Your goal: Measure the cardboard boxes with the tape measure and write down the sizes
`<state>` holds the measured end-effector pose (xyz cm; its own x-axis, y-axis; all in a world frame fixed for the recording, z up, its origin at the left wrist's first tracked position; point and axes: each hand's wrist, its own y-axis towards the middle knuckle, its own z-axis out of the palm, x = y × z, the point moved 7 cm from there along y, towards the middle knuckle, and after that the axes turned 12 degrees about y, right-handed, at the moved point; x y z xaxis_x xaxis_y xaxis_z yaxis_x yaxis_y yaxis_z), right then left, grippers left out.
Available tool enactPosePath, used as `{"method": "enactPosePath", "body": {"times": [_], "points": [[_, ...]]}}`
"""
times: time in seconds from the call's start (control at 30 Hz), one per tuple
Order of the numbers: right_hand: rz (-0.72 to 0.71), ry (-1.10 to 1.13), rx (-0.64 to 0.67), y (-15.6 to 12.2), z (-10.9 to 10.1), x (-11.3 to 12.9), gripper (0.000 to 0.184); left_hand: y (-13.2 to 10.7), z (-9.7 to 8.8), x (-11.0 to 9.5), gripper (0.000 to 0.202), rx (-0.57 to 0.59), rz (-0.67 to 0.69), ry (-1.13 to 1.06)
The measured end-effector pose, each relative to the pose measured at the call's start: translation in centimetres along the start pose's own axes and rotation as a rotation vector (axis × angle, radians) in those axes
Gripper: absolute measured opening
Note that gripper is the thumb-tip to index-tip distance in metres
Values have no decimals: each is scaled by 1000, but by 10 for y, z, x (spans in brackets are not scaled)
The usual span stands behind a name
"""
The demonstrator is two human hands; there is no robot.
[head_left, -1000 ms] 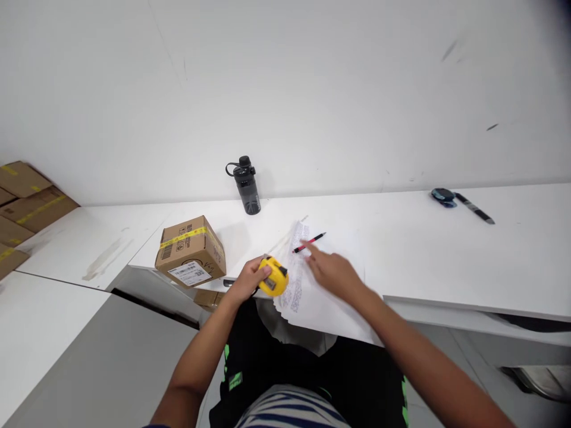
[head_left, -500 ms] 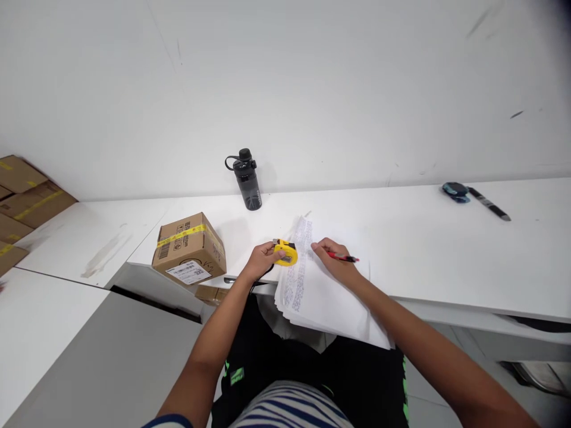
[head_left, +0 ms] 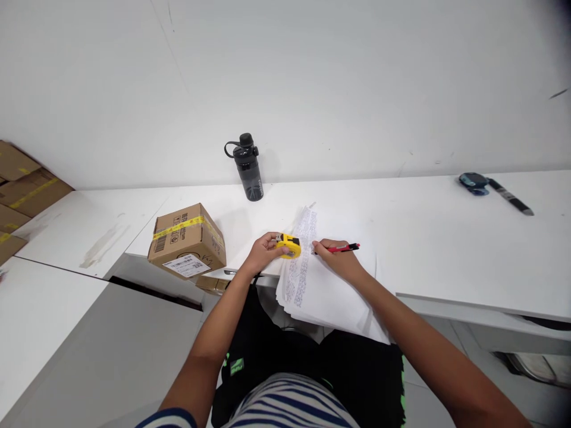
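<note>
My left hand (head_left: 262, 253) is closed around a yellow tape measure (head_left: 292, 246), held at the left edge of the papers. In my right hand (head_left: 335, 257) is a red pen (head_left: 349, 248), its black end pointing to the right; the hand rests on the sheets, and its tip is hard to make out. The stack of white papers (head_left: 330, 297) carries columns of small writing on its left side and hangs over the front edge of the desk. A taped cardboard box (head_left: 190, 241) with a white label stands left of my left hand.
Behind the box stands a dark water bottle (head_left: 250, 169) by the wall. On the right of the white desk (head_left: 446, 249) lies a blue object with a black strap (head_left: 475, 183). More cardboard boxes (head_left: 27, 193) are stacked at the far left.
The view has shifted slightly. The pen in my right hand lies flatter and the tape measure has turned a little. Both hands keep their hold.
</note>
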<state>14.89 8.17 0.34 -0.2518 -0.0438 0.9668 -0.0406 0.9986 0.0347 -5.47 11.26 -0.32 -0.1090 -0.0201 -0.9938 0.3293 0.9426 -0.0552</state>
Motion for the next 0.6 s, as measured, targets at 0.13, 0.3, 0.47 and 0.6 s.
{"method": "enactPosePath", "body": {"times": [0.13, 0.3, 0.47, 0.6], "points": [[11, 13, 21, 0, 1, -2, 37, 0, -1, 1, 47, -11, 2, 7], [19, 7, 20, -2, 0, -4, 38, 1, -1, 2, 48, -42, -6, -28], [11, -16, -21, -3, -4, -4, 39, 4, -16, 1, 46, -169, 6, -279], [6, -22, -11, -3, -3, -2, 40, 3, -30, 0, 47, -250, 10, -486]]}}
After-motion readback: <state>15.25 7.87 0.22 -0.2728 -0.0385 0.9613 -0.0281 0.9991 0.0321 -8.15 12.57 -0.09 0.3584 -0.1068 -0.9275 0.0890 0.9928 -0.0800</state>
